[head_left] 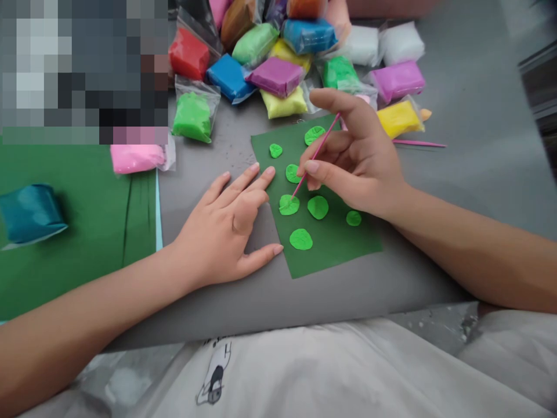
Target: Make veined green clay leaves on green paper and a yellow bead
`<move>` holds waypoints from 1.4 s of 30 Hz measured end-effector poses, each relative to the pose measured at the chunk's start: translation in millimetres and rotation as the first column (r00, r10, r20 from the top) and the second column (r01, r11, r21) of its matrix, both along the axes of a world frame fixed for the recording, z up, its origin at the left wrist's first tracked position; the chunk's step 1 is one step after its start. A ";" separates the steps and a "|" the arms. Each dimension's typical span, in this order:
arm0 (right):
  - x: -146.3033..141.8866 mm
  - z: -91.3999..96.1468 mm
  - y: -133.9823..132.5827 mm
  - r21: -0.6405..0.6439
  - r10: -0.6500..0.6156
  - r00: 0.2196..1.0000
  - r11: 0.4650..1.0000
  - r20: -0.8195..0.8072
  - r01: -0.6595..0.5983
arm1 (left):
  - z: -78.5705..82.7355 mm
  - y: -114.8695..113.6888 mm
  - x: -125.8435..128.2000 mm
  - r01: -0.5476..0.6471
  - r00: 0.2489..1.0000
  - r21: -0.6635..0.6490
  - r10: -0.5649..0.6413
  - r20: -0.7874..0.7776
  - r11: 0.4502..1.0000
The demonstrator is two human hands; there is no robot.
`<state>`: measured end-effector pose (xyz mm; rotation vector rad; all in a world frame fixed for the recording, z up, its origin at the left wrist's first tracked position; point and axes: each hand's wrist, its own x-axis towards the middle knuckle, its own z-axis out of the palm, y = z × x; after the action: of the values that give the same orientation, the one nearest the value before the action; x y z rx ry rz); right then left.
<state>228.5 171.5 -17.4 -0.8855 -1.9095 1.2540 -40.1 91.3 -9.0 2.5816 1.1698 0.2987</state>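
Green spreads at far left, a large sheet [87,249] whose pale blue right edge borders the grey table [174,200]. Between that edge and my left hand [226,229] the tabletop is mostly bare; its fingers are spread, one bent, holding nothing, with the thumb tip at the left edge of the small dark-green card [331,241]. Seven bright green discs [318,207] show on the card with gaps between them, and my right hand [357,157] pinches a slim pink stick [319,148], its tip on a disc near the card's left edge. That hand hides part of the card's right edge; farther right, grey tabletop lies open. Again from the left, a teal packet [32,212] sits on the large sheet, and a pink packet [137,158] overlaps its far corner. A bagged green lump [192,116] lies ahead of my left fingers, then a heap of coloured packets [276,75] crowds the room past the card's far edge. Just beyond my right hand lie a yellow packet [398,119] and a second pink stick [422,143].
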 end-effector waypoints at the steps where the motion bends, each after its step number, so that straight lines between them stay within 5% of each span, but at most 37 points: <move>1: -0.4 0.0 -0.3 0.003 -0.001 1.000 1.000 -0.003 0.001 | -0.3 0.1 -0.2 0.004 1.000 0.013 -0.004 0.002 1.000; 21: -0.5 0.4 -3.3 -0.020 -0.010 1.000 1.000 -0.027 0.009 | 0.9 0.1 0.5 -0.003 1.000 0.008 0.003 -0.013 1.000; 31: -2.2 -0.6 -0.7 0.158 0.079 0.997 0.985 -0.018 -0.075 | -0.4 -0.6 1.0 0.002 1.000 0.028 -0.001 -0.019 1.000; 42: -9.5 8.2 -4.6 0.097 0.070 0.997 0.993 0.015 -0.071 | -2.2 0.8 -0.2 0.015 1.000 0.072 -0.014 -0.016 0.997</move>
<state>219.0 166.9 -9.2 -0.7831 -2.0084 1.1880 -40.3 92.0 -11.2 2.6582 1.1652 0.3240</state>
